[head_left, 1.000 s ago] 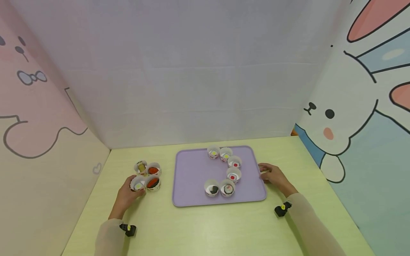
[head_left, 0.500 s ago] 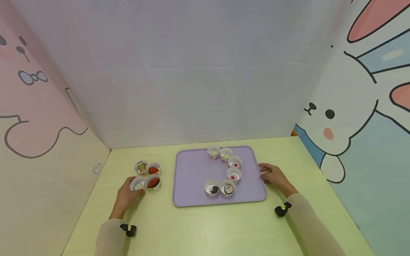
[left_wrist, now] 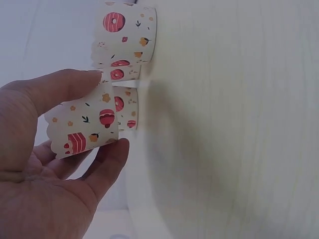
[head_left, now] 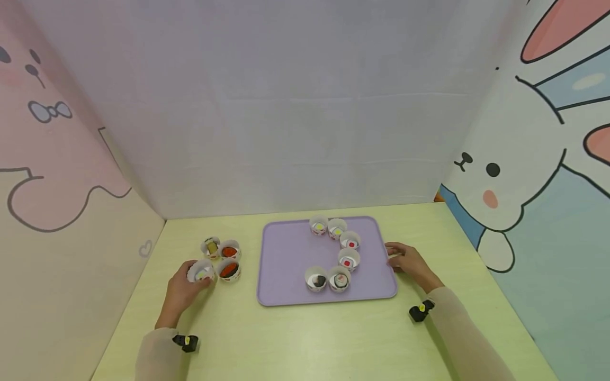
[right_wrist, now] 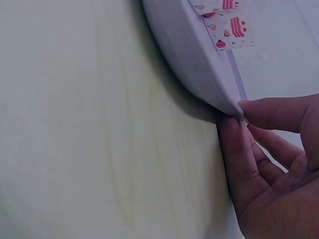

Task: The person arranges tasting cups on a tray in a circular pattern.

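My left hand (head_left: 180, 292) grips a white paper baking cup (left_wrist: 87, 124) printed with cakes and donuts, thumb on one side and fingers on the other. In the left wrist view the cup tilts and its base is raised off the table. A pale piece with a yellow-green mark lies inside it. Beside it stand a cup with a red-and-black sushi-like piece (head_left: 230, 270), a cup with a red piece (head_left: 230, 252) and a cup with a yellowish piece (head_left: 212, 246). My right hand (head_left: 411, 265) pinches the right edge of the lilac tray (head_left: 283, 259) between thumb and fingers.
Several paper cups stand on the tray in a curved row, among them a cup with a black piece (head_left: 316, 280) in front and a cup with a yellow-marked piece (head_left: 318, 226) at the back. A white curtain (head_left: 286, 159) hangs behind the pale table (head_left: 305, 338).
My left hand has moved slightly left with its cup, drawing it away from the cup with the red-and-black piece. The right hand and tray stay where they were.
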`<action>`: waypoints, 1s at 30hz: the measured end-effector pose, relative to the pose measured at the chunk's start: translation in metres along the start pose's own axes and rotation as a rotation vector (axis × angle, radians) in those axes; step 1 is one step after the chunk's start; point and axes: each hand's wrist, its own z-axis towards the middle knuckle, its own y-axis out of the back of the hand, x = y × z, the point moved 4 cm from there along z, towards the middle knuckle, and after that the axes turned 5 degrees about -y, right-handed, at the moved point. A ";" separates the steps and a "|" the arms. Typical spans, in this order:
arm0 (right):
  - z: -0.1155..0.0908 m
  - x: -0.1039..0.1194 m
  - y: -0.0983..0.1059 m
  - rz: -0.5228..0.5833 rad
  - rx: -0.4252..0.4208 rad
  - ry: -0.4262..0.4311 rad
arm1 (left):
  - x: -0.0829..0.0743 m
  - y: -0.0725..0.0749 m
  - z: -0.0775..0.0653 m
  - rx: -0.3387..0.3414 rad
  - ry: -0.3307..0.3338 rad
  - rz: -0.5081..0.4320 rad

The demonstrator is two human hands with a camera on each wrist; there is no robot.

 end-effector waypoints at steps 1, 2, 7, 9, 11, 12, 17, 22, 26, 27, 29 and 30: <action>0.000 0.000 0.000 0.000 0.000 0.003 | -0.002 0.002 -0.001 -0.007 -0.006 0.001; 0.000 0.000 0.000 -0.001 0.002 0.006 | -0.004 0.004 -0.001 -0.015 -0.015 0.006; -0.004 0.005 -0.001 0.013 0.014 0.000 | -0.014 0.011 -0.004 -0.044 -0.040 0.007; -0.005 0.005 -0.001 0.012 0.016 0.002 | -0.020 0.014 -0.005 -0.047 -0.049 0.007; -0.002 0.001 -0.001 0.008 0.007 0.002 | -0.026 0.018 -0.006 -0.053 -0.064 -0.001; -0.002 0.001 -0.001 0.005 0.006 0.003 | -0.029 0.019 -0.006 -0.051 -0.071 -0.012; -0.001 0.001 -0.001 0.013 0.002 -0.005 | -0.044 0.024 -0.008 -0.045 -0.098 -0.075; 0.001 0.000 0.000 0.008 0.009 -0.008 | -0.058 0.026 -0.009 -0.053 -0.137 -0.089; 0.004 -0.003 0.000 0.013 0.008 -0.010 | -0.073 0.026 -0.006 -0.059 -0.179 -0.103; 0.004 -0.003 0.000 0.015 0.007 -0.011 | -0.077 0.026 -0.005 -0.057 -0.187 -0.105; 0.005 -0.004 0.000 0.010 0.008 -0.007 | -0.084 0.023 -0.004 -0.050 -0.200 -0.109; 0.005 -0.004 0.000 0.007 0.008 -0.006 | -0.088 0.022 -0.004 -0.047 -0.208 -0.105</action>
